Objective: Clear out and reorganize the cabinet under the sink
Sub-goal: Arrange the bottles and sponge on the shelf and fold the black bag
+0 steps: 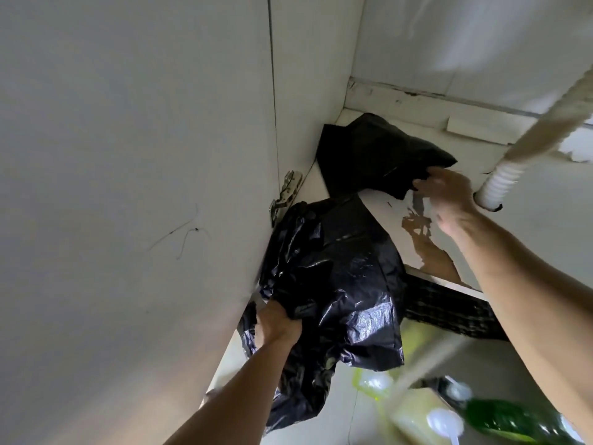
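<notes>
Left hand (pixel 277 322) fisted on a crumpled, glossy black plastic bag (pixel 333 284) hanging at the front left edge of the cabinet floor (pixel 378 216), long axis roughly vertical. Right hand (pixel 444 194), blurred, fingers pinched on the near corner of a flatter, matte black bag (pixel 375 152) lying in the back left corner. White laminate floor peeled, brown patch exposed. Ribbed white drain hose (pixel 500 181) at right. No legible writing.

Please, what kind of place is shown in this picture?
Most likely the inside of a cabinet under a sink: a white ribbed drain hose comes down, a door hinge sits on the white side wall, and black bags lie on the floor.
</notes>
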